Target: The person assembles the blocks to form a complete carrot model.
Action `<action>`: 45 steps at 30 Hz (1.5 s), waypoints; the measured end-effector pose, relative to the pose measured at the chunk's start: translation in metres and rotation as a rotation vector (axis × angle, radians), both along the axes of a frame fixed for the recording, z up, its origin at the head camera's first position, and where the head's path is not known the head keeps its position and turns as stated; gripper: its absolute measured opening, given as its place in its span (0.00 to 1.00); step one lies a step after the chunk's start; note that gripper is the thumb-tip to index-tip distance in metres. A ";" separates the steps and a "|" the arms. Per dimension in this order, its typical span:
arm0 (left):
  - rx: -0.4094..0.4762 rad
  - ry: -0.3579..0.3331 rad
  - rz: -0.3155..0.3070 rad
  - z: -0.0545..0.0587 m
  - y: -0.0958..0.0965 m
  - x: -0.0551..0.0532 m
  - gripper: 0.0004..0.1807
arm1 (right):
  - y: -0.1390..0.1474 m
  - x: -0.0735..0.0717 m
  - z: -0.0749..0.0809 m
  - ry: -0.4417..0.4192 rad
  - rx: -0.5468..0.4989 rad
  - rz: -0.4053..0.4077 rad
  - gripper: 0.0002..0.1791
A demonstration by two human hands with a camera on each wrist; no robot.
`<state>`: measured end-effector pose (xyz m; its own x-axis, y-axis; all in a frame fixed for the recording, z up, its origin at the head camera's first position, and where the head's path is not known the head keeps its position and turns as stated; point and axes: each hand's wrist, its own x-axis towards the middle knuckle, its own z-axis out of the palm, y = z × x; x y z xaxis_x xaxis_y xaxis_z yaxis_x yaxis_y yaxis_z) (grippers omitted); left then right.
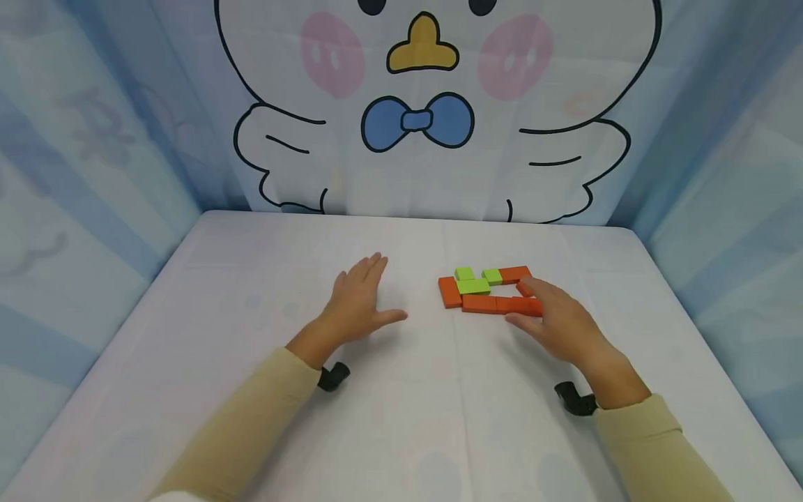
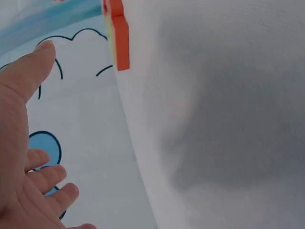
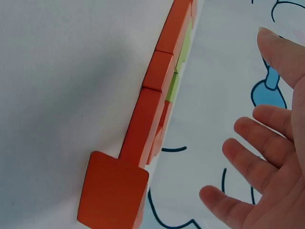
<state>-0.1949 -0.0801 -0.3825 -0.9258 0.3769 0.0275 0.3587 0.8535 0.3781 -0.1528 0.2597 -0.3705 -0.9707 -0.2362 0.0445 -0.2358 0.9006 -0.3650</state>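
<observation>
Several orange and light green blocks lie close together on the white table, right of its middle. Along the near side runs a row of orange blocks (image 1: 479,304), with another orange block (image 1: 449,292) at its left end. Green blocks (image 1: 473,286) sit behind that row. My right hand (image 1: 564,324) hovers over the right end of the group and hides part of it. In the right wrist view its fingers are spread and hold nothing, beside a broad orange block (image 3: 113,190). My left hand (image 1: 354,303) is held left of the blocks, fingers extended and thumb apart, holding nothing.
A white cloth covers the table (image 1: 282,418). Behind it hangs a curtain (image 1: 414,174) with a cartoon bird and a blue bow tie, and patterned blue curtains (image 1: 81,209) flank both sides. Black wrist mounts (image 1: 334,376) show at both wrists.
</observation>
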 end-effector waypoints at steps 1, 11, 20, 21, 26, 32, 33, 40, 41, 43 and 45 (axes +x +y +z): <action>0.020 -0.004 -0.025 -0.002 0.006 -0.003 0.56 | -0.001 -0.003 -0.001 -0.013 -0.022 0.003 0.41; 0.308 -0.162 -0.143 -0.019 0.050 -0.036 0.47 | -0.017 -0.031 -0.018 -0.088 -0.122 0.007 0.34; 0.303 -0.300 -0.080 -0.029 0.073 -0.057 0.42 | -0.026 -0.047 -0.029 -0.151 -0.142 0.008 0.30; 0.303 -0.315 -0.076 -0.031 0.074 -0.059 0.41 | -0.026 -0.048 -0.029 -0.161 -0.143 0.007 0.30; 0.296 -0.351 -0.081 -0.035 0.081 -0.064 0.39 | -0.028 -0.049 -0.031 -0.188 -0.134 -0.004 0.27; 0.278 -0.357 -0.081 -0.033 0.088 -0.065 0.36 | -0.030 -0.051 -0.029 -0.188 -0.125 0.012 0.26; 0.277 -0.359 -0.078 -0.033 0.088 -0.065 0.36 | -0.031 -0.051 -0.030 -0.188 -0.121 0.014 0.26; 0.262 -0.357 -0.074 -0.034 0.093 -0.066 0.33 | -0.036 -0.051 -0.029 -0.197 -0.097 0.010 0.25; 0.256 -0.359 -0.073 -0.033 0.093 -0.065 0.33 | -0.036 -0.051 -0.029 -0.196 -0.095 0.011 0.25; 0.247 -0.368 -0.070 -0.033 0.092 -0.064 0.32 | -0.037 -0.050 -0.029 -0.194 -0.090 0.017 0.25; 0.241 -0.372 -0.078 -0.032 0.090 -0.062 0.32 | -0.037 -0.047 -0.030 -0.191 -0.081 0.023 0.24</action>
<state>-0.2567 0.0099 -0.4141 -0.8586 0.4692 -0.2066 0.2202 0.7015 0.6778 -0.2003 0.2223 -0.4001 -0.9577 -0.2613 -0.1206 -0.1752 0.8619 -0.4759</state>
